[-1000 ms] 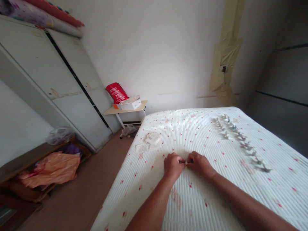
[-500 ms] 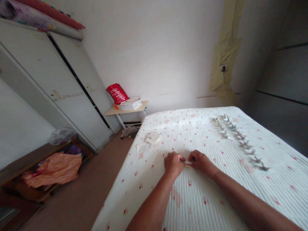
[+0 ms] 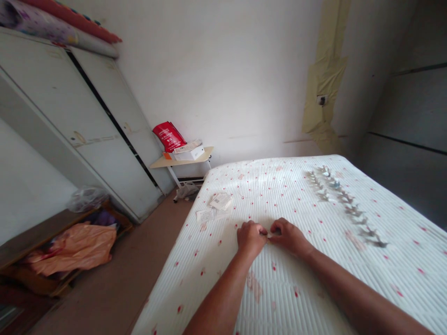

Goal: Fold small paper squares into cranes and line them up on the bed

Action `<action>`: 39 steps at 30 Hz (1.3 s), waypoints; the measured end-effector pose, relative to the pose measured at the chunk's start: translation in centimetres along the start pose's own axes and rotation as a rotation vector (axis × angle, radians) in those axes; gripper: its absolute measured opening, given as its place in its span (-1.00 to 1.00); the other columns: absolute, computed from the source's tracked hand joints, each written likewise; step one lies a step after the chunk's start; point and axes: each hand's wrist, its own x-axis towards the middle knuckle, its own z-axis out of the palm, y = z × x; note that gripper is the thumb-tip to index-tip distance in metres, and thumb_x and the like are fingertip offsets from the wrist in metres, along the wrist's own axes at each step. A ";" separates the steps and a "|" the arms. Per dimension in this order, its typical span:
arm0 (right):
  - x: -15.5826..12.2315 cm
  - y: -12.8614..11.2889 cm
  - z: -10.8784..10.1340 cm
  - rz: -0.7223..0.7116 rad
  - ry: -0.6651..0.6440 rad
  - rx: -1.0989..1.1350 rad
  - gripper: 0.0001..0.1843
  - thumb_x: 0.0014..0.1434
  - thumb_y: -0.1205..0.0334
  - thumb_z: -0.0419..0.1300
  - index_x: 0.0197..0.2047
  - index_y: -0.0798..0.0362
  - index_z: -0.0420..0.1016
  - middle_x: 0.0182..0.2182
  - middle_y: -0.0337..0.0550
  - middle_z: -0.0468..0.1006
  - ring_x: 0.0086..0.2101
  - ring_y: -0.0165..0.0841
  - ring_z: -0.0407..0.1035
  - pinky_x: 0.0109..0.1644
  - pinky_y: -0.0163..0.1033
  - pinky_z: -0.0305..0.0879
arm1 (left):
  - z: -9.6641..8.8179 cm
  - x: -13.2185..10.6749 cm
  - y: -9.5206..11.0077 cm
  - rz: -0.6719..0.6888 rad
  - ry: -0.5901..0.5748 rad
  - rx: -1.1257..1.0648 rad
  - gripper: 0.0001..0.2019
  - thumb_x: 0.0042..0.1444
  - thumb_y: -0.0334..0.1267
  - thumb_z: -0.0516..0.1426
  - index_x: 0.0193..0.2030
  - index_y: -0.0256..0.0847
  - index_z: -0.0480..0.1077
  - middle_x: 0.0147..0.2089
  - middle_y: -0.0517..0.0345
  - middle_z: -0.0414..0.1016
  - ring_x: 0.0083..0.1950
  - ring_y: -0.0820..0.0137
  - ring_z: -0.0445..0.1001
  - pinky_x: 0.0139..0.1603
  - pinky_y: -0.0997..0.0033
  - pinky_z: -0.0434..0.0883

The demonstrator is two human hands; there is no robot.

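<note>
My left hand and my right hand meet low over the mattress, fingers curled and pinched. Between their fingertips is a small folded piece of paper, mostly hidden by the fingers. Beyond my left hand lie several loose sheets of printed paper, partly overlapping. To the right, small folded paper cranes stand in two rows running toward the far edge; most look grey-white, one bluish.
A small table beyond the mattress bears a red bag and a white box. A cabinet stands at the left, near a low wooden shelf with an orange plastic bag. A wall socket is at the back.
My right hand has shifted slightly left, closer to the left hand, and less of the paper between them shows. The view has moved a little.
</note>
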 end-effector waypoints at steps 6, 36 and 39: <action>0.0 -0.6 0.2 0.009 0.002 -0.078 -0.90 -0.11 0.40 0.17 -0.42 0.09 0.40 -0.38 -0.18 0.41 -0.38 -0.42 0.31 -0.31 -0.37 0.15 | -0.1 0.1 0.1 -0.008 -0.018 0.032 -0.86 -0.10 -0.29 0.14 -0.38 -0.03 0.51 -0.26 0.18 0.50 -0.18 0.33 0.40 -0.17 0.37 0.29; 0.2 0.7 0.8 -0.005 0.051 -0.050 -0.88 -0.11 0.32 0.21 -0.41 0.08 0.41 -0.39 -0.18 0.42 -0.39 -0.40 0.31 -0.33 -0.35 0.14 | 0.3 -0.5 0.1 -0.004 0.013 0.051 -0.89 -0.07 -0.25 0.16 -0.37 -0.02 0.50 -0.25 0.21 0.48 -0.15 0.37 0.38 -0.16 0.42 0.26; 0.0 0.1 0.8 0.000 0.064 -0.096 -0.89 -0.11 0.33 0.21 -0.41 0.08 0.41 -0.38 -0.17 0.42 -0.39 -0.40 0.31 -0.34 -0.35 0.11 | 0.3 -0.6 0.1 0.016 0.016 0.048 -0.88 -0.07 -0.24 0.16 -0.35 -0.02 0.49 -0.25 0.24 0.48 -0.15 0.38 0.38 -0.15 0.44 0.25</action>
